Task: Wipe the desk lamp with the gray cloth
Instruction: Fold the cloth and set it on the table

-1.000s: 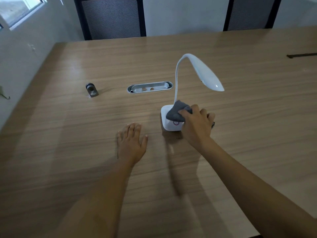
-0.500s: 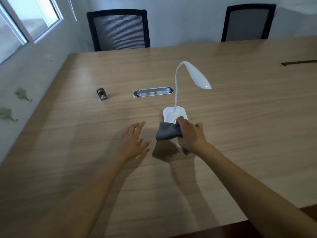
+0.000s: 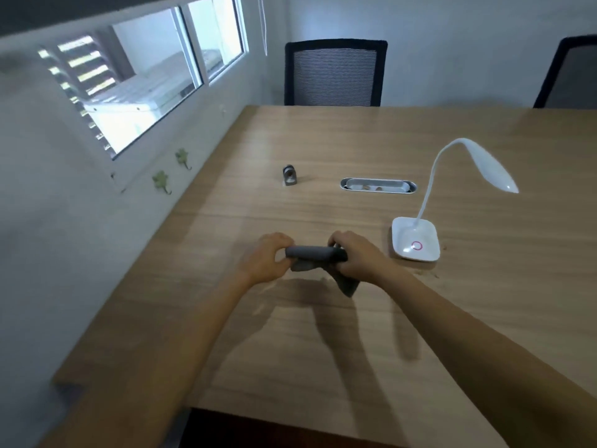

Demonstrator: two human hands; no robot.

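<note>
Both arms reach forward, left hand and right hand close together, fingers curled closed.

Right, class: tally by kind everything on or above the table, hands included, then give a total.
Hands: 2 (left hand, right hand)
Cloth: 1
Lamp: 1
Cable tray: 1
Small metal object: 1
Total: 6

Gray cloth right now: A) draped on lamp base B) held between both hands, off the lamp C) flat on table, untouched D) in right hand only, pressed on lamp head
B: the left hand and right hand each grip an end of the gray cloth, clear of the desk lamp.
</note>
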